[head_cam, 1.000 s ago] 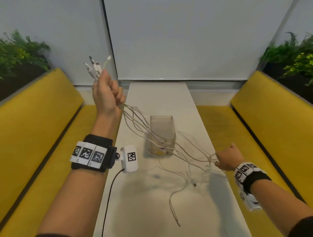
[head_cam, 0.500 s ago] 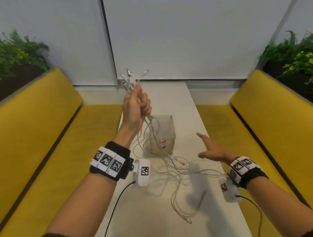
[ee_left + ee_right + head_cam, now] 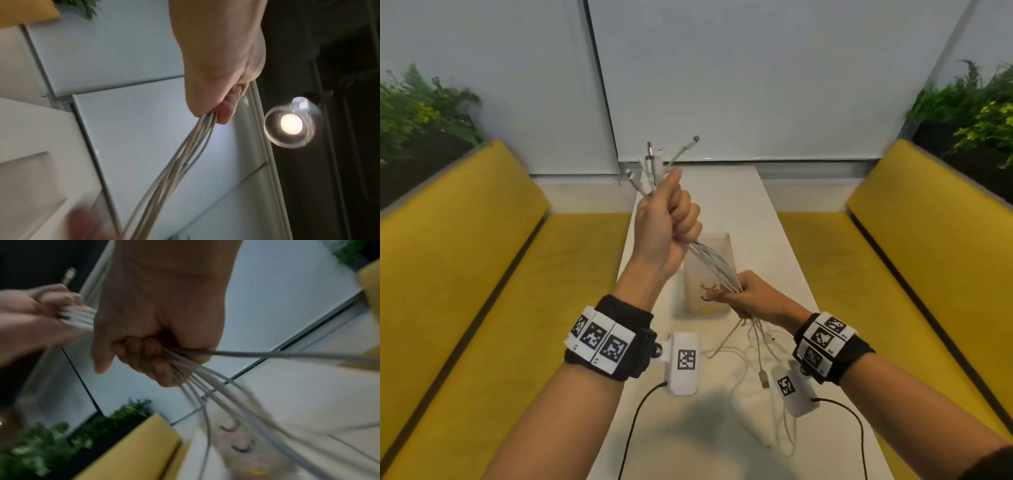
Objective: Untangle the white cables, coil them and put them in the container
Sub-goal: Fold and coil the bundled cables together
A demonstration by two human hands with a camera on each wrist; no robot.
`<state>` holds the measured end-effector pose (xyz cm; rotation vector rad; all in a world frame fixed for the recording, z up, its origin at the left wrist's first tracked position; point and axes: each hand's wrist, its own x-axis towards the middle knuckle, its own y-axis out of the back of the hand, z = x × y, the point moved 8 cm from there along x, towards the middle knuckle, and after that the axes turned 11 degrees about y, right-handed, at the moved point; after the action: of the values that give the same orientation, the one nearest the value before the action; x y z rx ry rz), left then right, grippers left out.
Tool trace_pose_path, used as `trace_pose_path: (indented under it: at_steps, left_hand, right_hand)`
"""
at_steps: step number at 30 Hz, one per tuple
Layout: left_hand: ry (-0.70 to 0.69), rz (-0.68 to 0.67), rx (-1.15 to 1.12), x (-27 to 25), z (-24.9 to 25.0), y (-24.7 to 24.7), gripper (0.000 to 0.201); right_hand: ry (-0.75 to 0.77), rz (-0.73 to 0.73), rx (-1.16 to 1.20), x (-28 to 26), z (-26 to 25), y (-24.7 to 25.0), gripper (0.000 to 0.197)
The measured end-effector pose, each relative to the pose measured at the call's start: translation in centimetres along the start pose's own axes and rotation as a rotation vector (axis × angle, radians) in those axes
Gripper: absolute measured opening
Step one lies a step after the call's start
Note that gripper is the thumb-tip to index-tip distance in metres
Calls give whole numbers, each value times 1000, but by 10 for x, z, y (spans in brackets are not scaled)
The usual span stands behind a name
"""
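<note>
Left grip: my left hand (image 3: 666, 222) is a raised fist clamped round the bundle of white cables (image 3: 710, 265), fingers curled tight, thumb on top.
Right grip: my right hand (image 3: 748, 296) is lower and nearer me, fingers curled round the same bundle; half a second ago it was off the cables with fingers spread over the bench.
Cables: thin, round, smooth white cords, too closely packed to count; they run taut and slanting between my two fists.
Plug ends: about five stiff connector tips (image 3: 654, 161) fan up out of my left fist, some with metal ends.
Loose tails: below my right hand the cords hang and sprawl in slack loops (image 3: 753, 346) on the bench, less spread out than before.
Container: one clear, straight-walled plastic box (image 3: 724, 241), upright on the bench just behind my hands, coloured marks on its front; no cable inside it that I can see.
Bench: narrow, smooth, white (image 3: 722, 195).
Seats: two yellow padded ones (image 3: 482, 240), one each side.
</note>
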<state>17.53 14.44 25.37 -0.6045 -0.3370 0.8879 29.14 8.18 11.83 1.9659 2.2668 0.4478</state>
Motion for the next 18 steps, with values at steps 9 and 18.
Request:
trace_pose_path:
  at_steps: [9, 18]
  left_hand:
    - [-223, 101, -77, -17, 77, 26, 50]
    - [-259, 102, -44, -20, 86, 25, 49]
  right_hand:
    - [-321, -3, -611, -75, 104, 75, 50]
    - [-547, 189, -960, -119, 130, 153, 21]
